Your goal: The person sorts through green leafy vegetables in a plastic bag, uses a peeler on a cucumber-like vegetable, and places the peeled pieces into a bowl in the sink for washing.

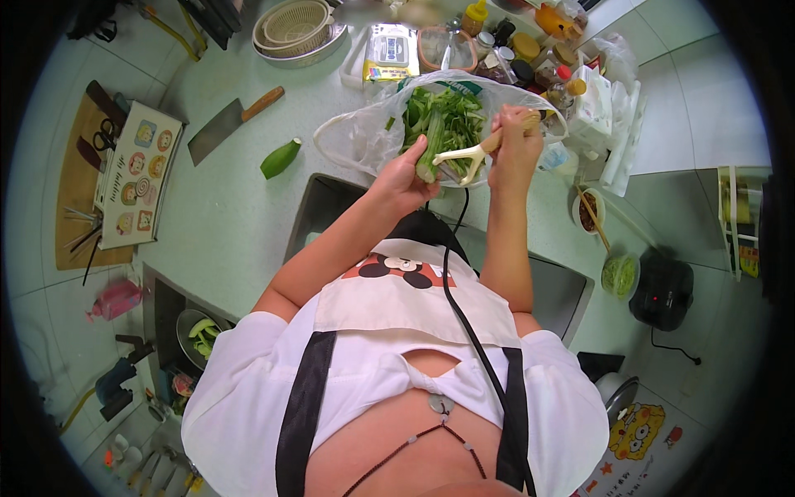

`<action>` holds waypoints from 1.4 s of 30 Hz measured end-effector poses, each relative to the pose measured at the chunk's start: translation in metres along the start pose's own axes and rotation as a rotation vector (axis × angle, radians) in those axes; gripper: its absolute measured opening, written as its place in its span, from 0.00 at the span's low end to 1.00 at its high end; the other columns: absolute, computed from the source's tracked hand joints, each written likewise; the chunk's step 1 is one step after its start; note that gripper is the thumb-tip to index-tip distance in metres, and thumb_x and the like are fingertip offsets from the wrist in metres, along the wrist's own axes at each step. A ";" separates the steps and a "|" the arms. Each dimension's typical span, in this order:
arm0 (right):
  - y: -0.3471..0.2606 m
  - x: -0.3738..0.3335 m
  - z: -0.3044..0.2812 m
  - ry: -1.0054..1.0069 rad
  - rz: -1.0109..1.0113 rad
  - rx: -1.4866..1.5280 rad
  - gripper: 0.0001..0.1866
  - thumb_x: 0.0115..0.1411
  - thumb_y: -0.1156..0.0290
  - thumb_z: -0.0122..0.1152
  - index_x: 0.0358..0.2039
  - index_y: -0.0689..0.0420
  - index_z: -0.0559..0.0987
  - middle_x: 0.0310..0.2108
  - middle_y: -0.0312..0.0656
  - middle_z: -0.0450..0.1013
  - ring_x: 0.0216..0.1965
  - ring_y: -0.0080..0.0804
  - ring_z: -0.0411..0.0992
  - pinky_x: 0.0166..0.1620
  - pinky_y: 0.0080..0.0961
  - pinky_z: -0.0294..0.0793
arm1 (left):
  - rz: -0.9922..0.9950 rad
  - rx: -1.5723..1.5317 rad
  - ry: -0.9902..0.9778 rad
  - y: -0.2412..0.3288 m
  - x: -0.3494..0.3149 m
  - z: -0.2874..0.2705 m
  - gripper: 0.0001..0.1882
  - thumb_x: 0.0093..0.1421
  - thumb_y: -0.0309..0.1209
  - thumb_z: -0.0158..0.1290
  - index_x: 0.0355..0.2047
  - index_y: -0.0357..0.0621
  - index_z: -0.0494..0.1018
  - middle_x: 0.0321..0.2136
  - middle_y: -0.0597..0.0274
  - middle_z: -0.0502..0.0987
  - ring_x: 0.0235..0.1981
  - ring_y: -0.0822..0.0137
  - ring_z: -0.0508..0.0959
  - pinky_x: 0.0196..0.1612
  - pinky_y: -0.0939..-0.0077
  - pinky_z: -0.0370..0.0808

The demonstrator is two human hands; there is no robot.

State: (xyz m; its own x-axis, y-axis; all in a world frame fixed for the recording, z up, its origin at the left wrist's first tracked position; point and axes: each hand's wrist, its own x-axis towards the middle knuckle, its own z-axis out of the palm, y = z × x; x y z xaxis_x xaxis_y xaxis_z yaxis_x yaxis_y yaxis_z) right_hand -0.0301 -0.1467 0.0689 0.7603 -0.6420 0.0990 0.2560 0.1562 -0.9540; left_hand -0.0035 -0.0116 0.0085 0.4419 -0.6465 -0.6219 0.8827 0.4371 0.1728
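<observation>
My left hand [403, 179] is closed round the lower end of a long, pale green, partly peeled gourd [431, 147] that looks like a luffa. My right hand [517, 147] grips the wooden handle of a Y-shaped peeler [460, 156], its cream-coloured head turned toward the gourd's near end. Whether the blade touches the skin, I cannot tell. Both hands are over an open white plastic bag [352, 137] at the sink's far edge. Green strips and leafy bits [464, 116] fill the bag. A shorter dark green gourd piece [281, 158] lies on the counter to the left.
A cleaver [224, 128] with a wooden handle rests on the counter at left. Behind the bag are wipes [392, 51], a colander [294, 29] and several jars [522, 70]. The sink [319, 207] is in front of me. At right sit a small bowl [586, 211] and a green-filled container [619, 276].
</observation>
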 end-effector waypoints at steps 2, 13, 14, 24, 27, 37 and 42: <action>0.003 -0.003 0.006 -0.046 0.023 -0.016 0.05 0.52 0.71 0.53 0.24 0.54 0.67 0.18 0.32 0.63 0.17 0.14 0.57 0.17 0.10 0.53 | 0.004 0.009 0.003 -0.001 0.000 0.004 0.13 0.58 0.46 0.43 0.34 0.52 0.66 0.24 0.69 0.70 0.21 0.73 0.68 0.21 0.80 0.65; 0.012 0.002 0.016 -0.096 0.019 -0.074 0.07 0.51 0.70 0.54 0.22 0.56 0.66 0.19 0.33 0.63 0.20 0.17 0.59 0.23 0.13 0.57 | 0.005 0.032 0.001 -0.004 0.004 0.001 0.15 0.60 0.44 0.39 0.35 0.46 0.65 0.24 0.63 0.69 0.23 0.69 0.71 0.21 0.77 0.68; 0.018 0.004 0.014 -0.095 0.008 -0.078 0.07 0.51 0.70 0.54 0.22 0.56 0.66 0.19 0.33 0.63 0.20 0.17 0.60 0.23 0.12 0.57 | 0.010 0.009 0.027 -0.004 0.005 0.003 0.15 0.60 0.44 0.38 0.35 0.46 0.65 0.25 0.62 0.69 0.23 0.69 0.70 0.21 0.77 0.68; 0.046 0.022 0.016 -0.087 0.024 -0.025 0.07 0.51 0.71 0.53 0.22 0.55 0.66 0.19 0.31 0.62 0.19 0.15 0.58 0.23 0.13 0.58 | -0.022 -0.036 0.055 0.000 0.011 -0.001 0.13 0.61 0.41 0.38 0.35 0.45 0.63 0.25 0.59 0.68 0.21 0.67 0.68 0.18 0.78 0.65; 0.066 0.036 0.009 -0.064 0.017 -0.055 0.07 0.50 0.71 0.53 0.21 0.56 0.66 0.19 0.31 0.62 0.19 0.15 0.58 0.23 0.13 0.58 | 0.006 -0.028 0.074 -0.004 0.008 -0.001 0.12 0.61 0.40 0.38 0.34 0.45 0.62 0.23 0.60 0.66 0.20 0.67 0.66 0.17 0.79 0.62; 0.119 0.061 0.007 0.041 0.299 0.065 0.06 0.47 0.72 0.53 0.20 0.56 0.66 0.17 0.33 0.62 0.17 0.18 0.58 0.21 0.16 0.57 | -0.005 -0.062 -0.013 0.008 0.011 -0.016 0.12 0.61 0.39 0.38 0.33 0.43 0.62 0.24 0.61 0.62 0.21 0.68 0.63 0.18 0.81 0.60; 0.137 0.092 -0.013 0.169 0.202 -0.148 0.07 0.44 0.70 0.54 0.17 0.59 0.68 0.16 0.35 0.65 0.18 0.19 0.61 0.22 0.19 0.59 | -0.040 -0.055 0.023 0.011 0.001 -0.018 0.14 0.61 0.39 0.39 0.35 0.40 0.63 0.24 0.62 0.61 0.21 0.70 0.62 0.18 0.83 0.59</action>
State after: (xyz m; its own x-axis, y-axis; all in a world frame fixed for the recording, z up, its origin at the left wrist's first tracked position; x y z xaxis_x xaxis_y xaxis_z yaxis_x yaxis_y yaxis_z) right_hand 0.0669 -0.1938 -0.0565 0.6737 -0.7267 -0.1339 0.0103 0.1905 -0.9816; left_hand 0.0036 0.0040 -0.0041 0.4020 -0.6502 -0.6447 0.8891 0.4454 0.1051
